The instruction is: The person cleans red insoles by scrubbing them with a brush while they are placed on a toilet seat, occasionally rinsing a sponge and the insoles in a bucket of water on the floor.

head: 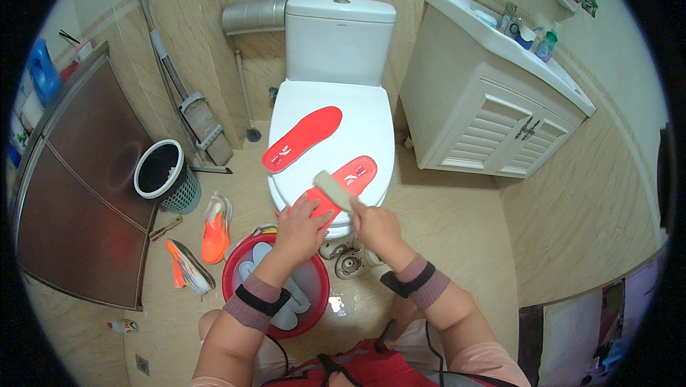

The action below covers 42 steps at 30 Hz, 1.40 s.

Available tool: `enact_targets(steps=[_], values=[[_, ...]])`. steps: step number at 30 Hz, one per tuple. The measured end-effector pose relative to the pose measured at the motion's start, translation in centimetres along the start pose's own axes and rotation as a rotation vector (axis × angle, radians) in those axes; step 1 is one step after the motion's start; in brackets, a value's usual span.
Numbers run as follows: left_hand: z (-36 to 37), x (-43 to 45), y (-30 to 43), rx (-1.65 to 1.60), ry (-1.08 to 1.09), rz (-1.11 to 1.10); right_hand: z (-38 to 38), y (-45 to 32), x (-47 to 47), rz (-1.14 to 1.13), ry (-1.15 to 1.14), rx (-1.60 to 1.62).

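A red shoe insole (pixel 360 173) lies slantwise on the closed white toilet lid (pixel 370 124). My left hand (pixel 303 225) presses its near end flat, fingers spread over it. In my right hand (pixel 378 226) is the handle of a pale scrubbing brush (pixel 333 191), whose head rests across the middle of that insole. Which side of the brush faces down is hidden. Farther up the lid lies a second red insole (pixel 303 139), touched by neither hand. Both insoles carry white print near one end.
Below my left forearm stands a red basin (pixel 325 301) holding pale slippers (pixel 295 293) in water. Two orange-and-white sneakers (pixel 216 231) (pixel 187 269), a waste bin (pixel 182 194) and a mop (pixel 206 124) are at left. A white vanity cabinet (pixel 455 92) stands right. Water wets the floor tiles (pixel 337 305).
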<state>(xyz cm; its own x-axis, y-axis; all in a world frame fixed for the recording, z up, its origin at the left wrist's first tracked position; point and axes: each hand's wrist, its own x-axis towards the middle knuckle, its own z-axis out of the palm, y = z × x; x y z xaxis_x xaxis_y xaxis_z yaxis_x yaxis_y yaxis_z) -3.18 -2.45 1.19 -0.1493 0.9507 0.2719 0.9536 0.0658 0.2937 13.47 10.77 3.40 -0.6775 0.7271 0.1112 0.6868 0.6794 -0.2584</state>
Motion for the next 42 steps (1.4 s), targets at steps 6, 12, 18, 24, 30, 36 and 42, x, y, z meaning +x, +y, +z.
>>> enact_targets(steps=[6,12,18,24,30,36,42], values=[[0.0,0.3,0.3,0.001,-0.003,0.01,-0.2,5.6,2.3,0.111,0.123,0.129],[-0.3,0.0,-0.1,0.035,-0.037,-0.022,1.7,-0.6,-0.2,-0.047,0.018,0.075],[-0.3,0.2,0.3,-0.001,-0.059,-0.032,0.0,5.5,2.6,0.167,0.118,0.131],[-0.6,-0.1,-0.1,0.006,-0.091,-0.048,1.3,-0.9,0.2,-0.023,0.012,0.085],[-0.3,0.2,0.2,-0.008,-0.067,-0.024,1.2,6.7,3.2,0.116,0.125,0.194],[-0.5,0.0,0.1,-0.007,-0.089,-0.062,2.0,1.9,0.9,-0.008,0.088,-0.026],[-0.5,0.3,0.2,0.005,-0.086,-0.049,-0.1,5.8,2.1,0.045,0.218,0.007]])
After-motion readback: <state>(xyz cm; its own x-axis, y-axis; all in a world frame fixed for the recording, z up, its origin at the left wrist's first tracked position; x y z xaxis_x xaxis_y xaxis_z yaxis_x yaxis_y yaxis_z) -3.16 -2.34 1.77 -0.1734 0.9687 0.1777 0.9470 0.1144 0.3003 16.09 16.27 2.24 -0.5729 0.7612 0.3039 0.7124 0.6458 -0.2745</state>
